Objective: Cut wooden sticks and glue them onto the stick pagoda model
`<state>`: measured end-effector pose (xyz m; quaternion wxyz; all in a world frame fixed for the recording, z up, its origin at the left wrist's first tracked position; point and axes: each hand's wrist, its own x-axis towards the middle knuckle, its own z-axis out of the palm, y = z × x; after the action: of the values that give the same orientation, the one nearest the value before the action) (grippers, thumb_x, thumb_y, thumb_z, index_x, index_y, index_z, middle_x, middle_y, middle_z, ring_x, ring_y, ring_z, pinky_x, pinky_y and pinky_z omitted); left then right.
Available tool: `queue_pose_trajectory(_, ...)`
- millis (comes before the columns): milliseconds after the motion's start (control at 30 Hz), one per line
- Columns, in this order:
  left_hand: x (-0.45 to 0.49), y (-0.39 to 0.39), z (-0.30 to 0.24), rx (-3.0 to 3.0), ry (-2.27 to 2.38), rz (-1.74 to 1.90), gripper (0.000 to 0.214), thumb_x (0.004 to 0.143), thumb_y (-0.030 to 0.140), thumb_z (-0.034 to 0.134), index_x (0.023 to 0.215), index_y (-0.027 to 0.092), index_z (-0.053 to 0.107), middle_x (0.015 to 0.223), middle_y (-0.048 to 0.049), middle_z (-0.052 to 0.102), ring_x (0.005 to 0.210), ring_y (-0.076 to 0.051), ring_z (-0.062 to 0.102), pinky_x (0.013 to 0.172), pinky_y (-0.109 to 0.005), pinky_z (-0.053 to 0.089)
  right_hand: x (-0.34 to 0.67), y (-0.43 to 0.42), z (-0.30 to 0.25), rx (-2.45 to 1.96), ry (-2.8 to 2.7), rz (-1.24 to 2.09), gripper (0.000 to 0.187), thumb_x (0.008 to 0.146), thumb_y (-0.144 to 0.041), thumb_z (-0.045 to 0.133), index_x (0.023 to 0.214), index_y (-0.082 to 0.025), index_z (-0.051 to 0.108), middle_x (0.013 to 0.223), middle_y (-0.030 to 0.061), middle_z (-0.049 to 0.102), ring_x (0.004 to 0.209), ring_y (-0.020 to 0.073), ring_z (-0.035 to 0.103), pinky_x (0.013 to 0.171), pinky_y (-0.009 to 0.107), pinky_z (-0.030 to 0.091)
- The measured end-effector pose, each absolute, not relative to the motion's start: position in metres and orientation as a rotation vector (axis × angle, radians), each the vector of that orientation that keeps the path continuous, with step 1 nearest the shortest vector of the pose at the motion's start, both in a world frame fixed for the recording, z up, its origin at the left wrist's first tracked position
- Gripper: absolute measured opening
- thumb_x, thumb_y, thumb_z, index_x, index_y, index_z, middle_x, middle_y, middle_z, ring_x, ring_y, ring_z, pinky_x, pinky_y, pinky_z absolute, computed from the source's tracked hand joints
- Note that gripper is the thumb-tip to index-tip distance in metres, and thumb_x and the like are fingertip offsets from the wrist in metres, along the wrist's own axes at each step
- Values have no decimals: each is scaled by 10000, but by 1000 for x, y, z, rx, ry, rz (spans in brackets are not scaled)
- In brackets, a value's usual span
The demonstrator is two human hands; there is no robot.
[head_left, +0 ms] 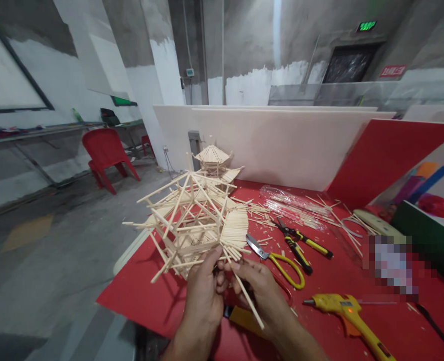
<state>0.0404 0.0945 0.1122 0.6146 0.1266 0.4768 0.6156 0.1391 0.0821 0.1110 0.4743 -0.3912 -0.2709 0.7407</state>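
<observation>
A red chair [107,150] stood at far left. The stick frame [192,215] was held tilted above the near edge of the red table [139,296]. The left hand [203,296] was closed on its lower edge. The right hand [257,288] pinched one loose stick [258,320], its tip at the frame's underside. Judged step: fitting that stick. Seating it would call for a steady frame and glue. The scissors [278,258] and glue gun [352,313] lay to the right.
</observation>
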Motion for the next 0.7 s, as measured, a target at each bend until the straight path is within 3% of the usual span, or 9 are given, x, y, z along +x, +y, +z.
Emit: queue_pose_trajectory(700, 39, 93, 112, 289, 1068, 1389, 398, 525, 376, 866, 652, 158, 558, 450, 79, 529, 311, -8, 347, 307, -126, 206, 133, 79, 121, -933, -686, 1792, 421, 571, -519, 829, 654, -126, 704, 388, -64, 451, 340, 17, 257, 364, 184, 152)
